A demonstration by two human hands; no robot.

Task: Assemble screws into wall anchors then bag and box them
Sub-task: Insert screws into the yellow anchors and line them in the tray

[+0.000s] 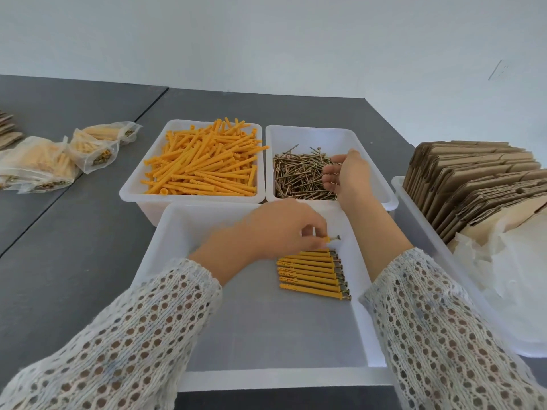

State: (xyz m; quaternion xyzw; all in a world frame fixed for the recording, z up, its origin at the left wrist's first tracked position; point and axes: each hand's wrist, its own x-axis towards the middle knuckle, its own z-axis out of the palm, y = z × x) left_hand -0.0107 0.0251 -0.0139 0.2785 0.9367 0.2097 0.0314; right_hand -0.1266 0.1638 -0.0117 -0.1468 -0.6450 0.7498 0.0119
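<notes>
My left hand [275,229] pinches an orange wall anchor with a screw in it [331,239], held just above a row of several assembled anchors [313,273] lying in the near white tray [177,232]. My right hand [346,173] reaches into the far right tray [296,131], its curled fingers down among the loose brass screws [299,176]. Whether it holds a screw is hidden. The far left tray [133,184] is heaped with loose orange anchors [204,164].
Filled clear bags [59,155] of anchors lie on the grey table [74,247] at the left. A long white bin [414,208] at the right holds flat cardboard boxes [473,179] and empty plastic bags [509,261]. More flat cardboard [7,131] pokes in at the far left edge.
</notes>
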